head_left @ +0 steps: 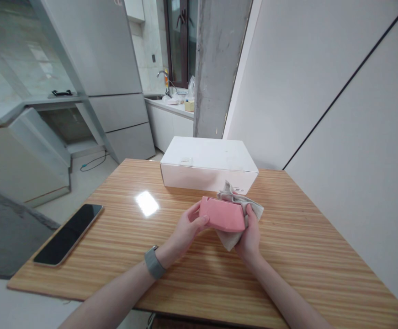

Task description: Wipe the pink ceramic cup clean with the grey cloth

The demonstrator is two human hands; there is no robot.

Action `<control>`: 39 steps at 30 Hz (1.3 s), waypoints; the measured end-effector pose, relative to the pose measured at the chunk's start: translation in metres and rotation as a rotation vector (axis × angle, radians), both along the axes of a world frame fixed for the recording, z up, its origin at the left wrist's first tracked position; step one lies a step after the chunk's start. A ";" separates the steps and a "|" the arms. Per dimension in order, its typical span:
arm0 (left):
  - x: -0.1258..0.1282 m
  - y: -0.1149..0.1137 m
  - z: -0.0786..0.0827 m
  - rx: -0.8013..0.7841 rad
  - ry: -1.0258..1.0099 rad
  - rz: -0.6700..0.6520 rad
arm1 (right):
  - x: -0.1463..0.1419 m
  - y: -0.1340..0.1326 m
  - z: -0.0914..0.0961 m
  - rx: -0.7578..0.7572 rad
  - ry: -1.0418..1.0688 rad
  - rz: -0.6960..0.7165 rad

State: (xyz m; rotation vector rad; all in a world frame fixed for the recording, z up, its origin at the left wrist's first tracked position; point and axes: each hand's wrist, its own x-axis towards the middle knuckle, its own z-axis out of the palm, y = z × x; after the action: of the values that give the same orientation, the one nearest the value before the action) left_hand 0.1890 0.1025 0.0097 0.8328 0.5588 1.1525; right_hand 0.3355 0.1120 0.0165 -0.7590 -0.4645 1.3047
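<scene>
Over the middle of the wood-grain table [116, 237], a smooth pink case-like object [222, 214] is held up between both hands. Its exact kind does not show. My left hand [188, 228] grips its left end, thumb on the near face and fingers behind. A crumpled grey cloth [231, 238] lies against the back and right end of the pink object. My right hand [250, 237] is closed on this cloth, pressing it to the object's right end; some of its fingers are hidden behind.
A white box [209, 160] stands on the table just beyond my hands. At the left edge lies a black-screened phone [70, 233]. A white wall [339, 114] runs along the right side. Farther back are a fridge [96, 55] and a sink faucet [166, 82].
</scene>
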 end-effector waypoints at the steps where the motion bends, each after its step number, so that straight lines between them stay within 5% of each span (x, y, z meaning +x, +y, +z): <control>1: 0.000 0.000 -0.002 -0.015 0.013 0.035 | 0.000 0.001 -0.002 -0.018 -0.004 0.014; 6: 0.000 0.004 -0.005 -0.075 0.114 0.154 | -0.001 0.005 -0.013 -0.018 -0.074 0.015; 15: 0.004 0.000 -0.005 0.116 0.225 0.314 | -0.005 0.000 -0.020 0.064 -0.213 -0.024; 26: -0.005 0.004 0.001 0.094 0.232 0.187 | 0.003 -0.002 0.004 -0.172 0.028 0.097; 32: -0.002 0.003 -0.004 0.112 0.086 0.003 | -0.001 -0.004 0.009 -0.145 0.002 0.133; 39: -0.003 0.005 -0.006 0.113 0.152 0.098 | -0.003 -0.001 0.007 -0.051 -0.014 0.094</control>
State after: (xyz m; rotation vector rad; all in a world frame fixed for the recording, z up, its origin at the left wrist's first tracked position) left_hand 0.1862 0.1072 0.0035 1.0045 0.6706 1.2258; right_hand 0.3326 0.1111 0.0236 -0.7972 -0.4839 1.4041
